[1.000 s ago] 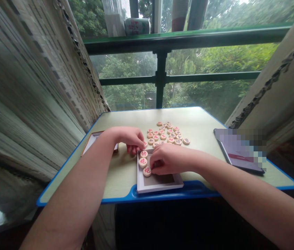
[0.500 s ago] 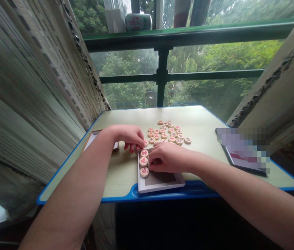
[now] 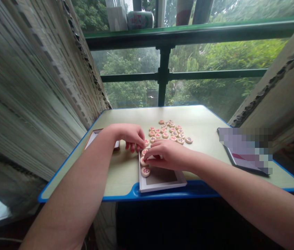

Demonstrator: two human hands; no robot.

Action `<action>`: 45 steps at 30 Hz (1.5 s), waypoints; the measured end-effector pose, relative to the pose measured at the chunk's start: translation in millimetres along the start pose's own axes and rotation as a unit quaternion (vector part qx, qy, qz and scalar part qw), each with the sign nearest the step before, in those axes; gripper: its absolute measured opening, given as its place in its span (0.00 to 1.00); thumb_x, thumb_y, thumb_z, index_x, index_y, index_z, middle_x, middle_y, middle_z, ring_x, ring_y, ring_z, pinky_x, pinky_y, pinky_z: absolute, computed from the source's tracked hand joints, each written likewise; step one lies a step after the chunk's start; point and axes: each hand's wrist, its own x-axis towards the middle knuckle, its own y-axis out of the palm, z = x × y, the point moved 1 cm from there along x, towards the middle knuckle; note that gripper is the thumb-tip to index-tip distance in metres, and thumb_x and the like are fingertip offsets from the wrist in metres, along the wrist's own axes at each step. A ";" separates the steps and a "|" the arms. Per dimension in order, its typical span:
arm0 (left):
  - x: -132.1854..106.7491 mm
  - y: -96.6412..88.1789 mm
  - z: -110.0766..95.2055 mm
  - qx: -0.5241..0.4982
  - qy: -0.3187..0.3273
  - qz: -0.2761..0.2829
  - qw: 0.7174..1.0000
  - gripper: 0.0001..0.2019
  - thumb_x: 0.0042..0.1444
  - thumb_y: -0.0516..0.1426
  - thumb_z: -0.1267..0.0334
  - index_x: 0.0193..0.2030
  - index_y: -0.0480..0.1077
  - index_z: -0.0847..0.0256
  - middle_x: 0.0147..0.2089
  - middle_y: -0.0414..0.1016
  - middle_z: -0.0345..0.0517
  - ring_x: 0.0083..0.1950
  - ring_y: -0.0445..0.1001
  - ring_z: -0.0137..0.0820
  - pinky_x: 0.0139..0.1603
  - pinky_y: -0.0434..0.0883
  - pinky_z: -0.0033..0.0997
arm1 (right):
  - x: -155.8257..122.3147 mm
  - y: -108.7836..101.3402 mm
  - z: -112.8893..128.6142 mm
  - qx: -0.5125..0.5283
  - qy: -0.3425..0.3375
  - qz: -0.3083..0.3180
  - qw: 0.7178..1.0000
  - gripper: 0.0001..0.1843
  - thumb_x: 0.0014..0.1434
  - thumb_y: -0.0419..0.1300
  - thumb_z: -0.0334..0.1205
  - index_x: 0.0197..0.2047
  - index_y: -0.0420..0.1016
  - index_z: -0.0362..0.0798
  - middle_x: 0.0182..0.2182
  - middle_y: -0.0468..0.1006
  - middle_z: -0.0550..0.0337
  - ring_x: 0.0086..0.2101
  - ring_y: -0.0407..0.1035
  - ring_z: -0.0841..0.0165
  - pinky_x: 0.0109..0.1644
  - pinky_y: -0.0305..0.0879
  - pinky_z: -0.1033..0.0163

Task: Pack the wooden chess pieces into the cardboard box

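Note:
A shallow white box (image 3: 162, 188) lies at the table's near edge, with round wooden xiangqi pieces in red characters lined up along its left side. My right hand (image 3: 166, 153) reaches over the box, thumb and forefinger closed on the middle xiangqi piece (image 3: 143, 161) of that column. Nearer me in the column sits another piece (image 3: 145, 172); the farther one (image 3: 144, 152) is partly covered by my fingers. At the box's far left corner my left hand (image 3: 133, 137) is bent down with fingers curled together; what they hold, if anything, is hidden.
Several loose xiangqi pieces (image 3: 173, 130) are spread on the pale, blue-edged table (image 3: 204, 163) beyond the box. A brown-edged box part (image 3: 94, 136) lies behind my left forearm. To the right rests a dark-edged tablet-like device (image 3: 237, 160), partly blurred. Curtains (image 3: 40, 69) hang beside the window.
My right hand's fingertips have shifted left, from beside the column onto its middle piece. My left hand stays by the box corner. The whole view has moved slightly.

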 end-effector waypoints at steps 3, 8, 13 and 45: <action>-1.0 -0.6 0.3 0.010 -0.001 -0.004 1.000 0.13 0.41 0.61 0.55 0.29 0.74 0.63 0.25 0.75 0.44 0.24 0.70 0.28 0.20 0.64 0.22 | 0.1 -2.5 -1.2 -0.030 0.020 -0.010 0.999 0.11 0.58 0.55 0.35 0.35 0.79 0.45 0.29 0.76 0.54 0.30 0.67 0.70 0.37 0.60 0.66; -3.3 -1.3 0.4 0.028 0.002 0.013 1.000 0.17 0.40 0.62 0.51 0.30 0.74 0.63 0.23 0.73 0.42 0.25 0.71 0.28 0.22 0.66 0.23 | -0.1 -2.7 -4.4 -0.107 0.075 -0.010 0.991 0.09 0.53 0.57 0.33 0.29 0.80 0.46 0.22 0.73 0.58 0.26 0.63 0.71 0.34 0.57 0.66; -5.4 -2.5 2.2 0.024 -0.003 0.011 1.000 0.14 0.43 0.62 0.54 0.32 0.74 0.62 0.25 0.74 0.42 0.26 0.72 0.28 0.26 0.68 0.24 | -0.3 0.7 -5.2 -0.128 0.077 0.005 0.989 0.10 0.55 0.56 0.35 0.31 0.80 0.48 0.24 0.74 0.57 0.29 0.64 0.69 0.32 0.55 0.66; -3.6 -2.0 0.7 0.062 0.033 -0.020 0.997 0.09 0.42 0.60 0.58 0.23 0.71 0.62 0.15 0.65 0.38 0.18 0.61 0.24 0.20 0.58 0.24 | -17.8 -28.0 -79.1 -0.212 0.395 -0.084 0.890 0.16 0.55 0.53 0.36 0.44 0.78 0.50 0.40 0.77 0.53 0.38 0.68 0.64 0.43 0.61 0.62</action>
